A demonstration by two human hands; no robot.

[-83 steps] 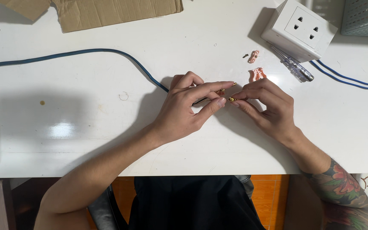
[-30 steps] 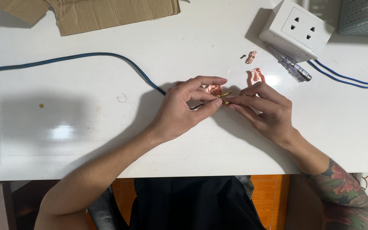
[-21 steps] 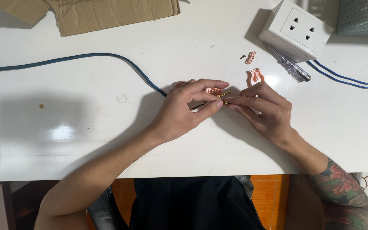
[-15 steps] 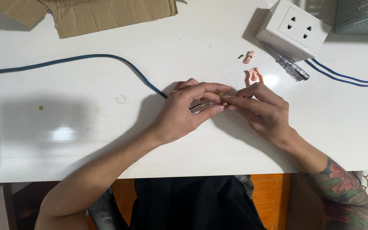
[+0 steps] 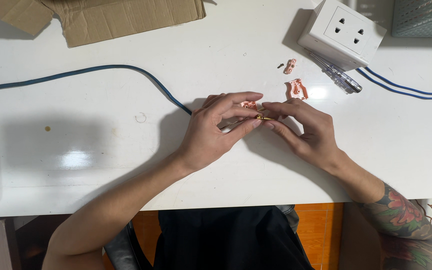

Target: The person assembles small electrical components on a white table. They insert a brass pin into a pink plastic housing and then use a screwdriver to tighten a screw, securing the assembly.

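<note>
In the middle of the frame, my left hand (image 5: 211, 132) and right hand (image 5: 303, 130) pinch a small brass piece (image 5: 260, 117) on the blue cable (image 5: 126, 70), which needs careful fingers.

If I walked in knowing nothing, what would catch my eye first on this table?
Probably the two hands meeting mid-table: the left hand and right hand pinch a tiny brass part between their fingertips. A blue cable curves in from the left edge to them. At the top right sits a white socket box, with small pink plastic pieces nearby.

Flattened cardboard (image 5: 111, 20) lies at the far edge of the white bench (image 5: 76, 130), a white socket box (image 5: 342, 32) and a clear-handled screwdriver (image 5: 337, 75) off to the side.
</note>
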